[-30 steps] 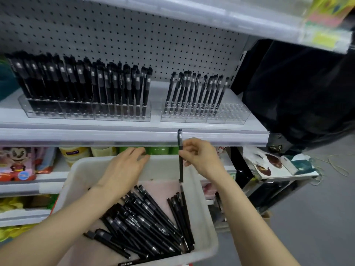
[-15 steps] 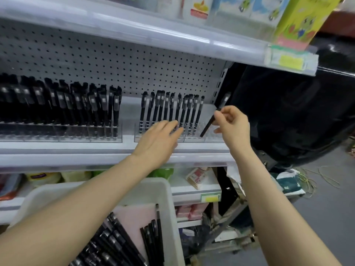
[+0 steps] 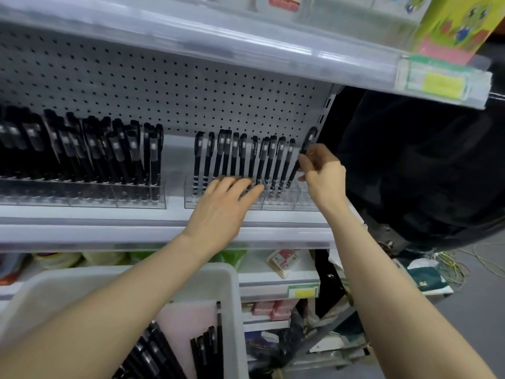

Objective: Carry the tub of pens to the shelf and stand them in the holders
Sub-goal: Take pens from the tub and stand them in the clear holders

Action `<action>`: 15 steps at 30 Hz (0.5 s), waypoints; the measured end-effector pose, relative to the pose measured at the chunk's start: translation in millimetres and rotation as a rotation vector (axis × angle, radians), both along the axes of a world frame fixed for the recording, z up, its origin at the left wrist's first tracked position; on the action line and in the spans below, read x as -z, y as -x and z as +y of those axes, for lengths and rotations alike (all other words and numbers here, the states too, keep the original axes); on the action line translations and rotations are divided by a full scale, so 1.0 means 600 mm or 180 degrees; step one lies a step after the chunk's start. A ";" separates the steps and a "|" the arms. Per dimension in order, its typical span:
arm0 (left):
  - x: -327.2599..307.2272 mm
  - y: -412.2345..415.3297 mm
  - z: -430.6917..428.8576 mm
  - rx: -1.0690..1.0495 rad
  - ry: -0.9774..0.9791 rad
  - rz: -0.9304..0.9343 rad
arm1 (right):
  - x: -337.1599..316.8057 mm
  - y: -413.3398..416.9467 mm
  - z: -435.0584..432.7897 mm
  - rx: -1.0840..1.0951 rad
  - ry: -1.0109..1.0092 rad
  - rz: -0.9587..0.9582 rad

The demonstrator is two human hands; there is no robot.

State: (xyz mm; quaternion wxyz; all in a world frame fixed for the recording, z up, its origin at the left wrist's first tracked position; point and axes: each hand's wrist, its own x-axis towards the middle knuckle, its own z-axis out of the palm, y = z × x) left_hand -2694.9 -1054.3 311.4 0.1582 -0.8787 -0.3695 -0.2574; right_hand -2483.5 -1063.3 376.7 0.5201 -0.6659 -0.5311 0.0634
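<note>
1. A white metal shelf [image 3: 109, 231] with a grey perforated back panel [image 3: 164, 86] runs across the view. An upper shelf [image 3: 218, 42] above it carries a yellow price label [image 3: 440, 83] and a yellow-green printed box [image 3: 459, 23].
2. Two clear plastic holders stand on the white shelf. The left holder [image 3: 82, 199] is packed with black capped pens [image 3: 82, 149]. The right holder [image 3: 300, 201] carries a row of upright pens [image 3: 240, 160] across its left and middle part.
3. The right hand [image 3: 323, 176] keeps a narrow grip, thumb and fingertips pinching one black pen [image 3: 306, 149]. This pen tilts to the right, its lower end at the right end of the row. Whether it sits in a slot cannot be told.
4. The left hand [image 3: 224, 206] has a wide grip, fingers straight and spread. Their tips lie against the front of the right holder and the pens' lower ends.
5. The white plastic tub [image 3: 235, 280] sits low in front of the shelf, under the left forearm. Loose black pens [image 3: 164, 354] lie in it on a pink sheet [image 3: 185, 321].
6. A black cloth [image 3: 423, 173] fills the space to the right of the shelving, with grey floor [image 3: 481, 324] below it. A lower shelf [image 3: 273, 285] holds small packets.
</note>
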 end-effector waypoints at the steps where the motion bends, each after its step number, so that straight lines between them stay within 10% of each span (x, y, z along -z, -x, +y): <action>1: 0.000 0.001 0.000 0.0000 0.0018 0.0002 | 0.009 0.001 0.001 0.0003 0.0072 -0.0100; 15: -0.007 0.012 -0.006 0.0066 0.0146 0.0063 | 0.018 0.018 -0.010 0.0329 0.0722 -0.0572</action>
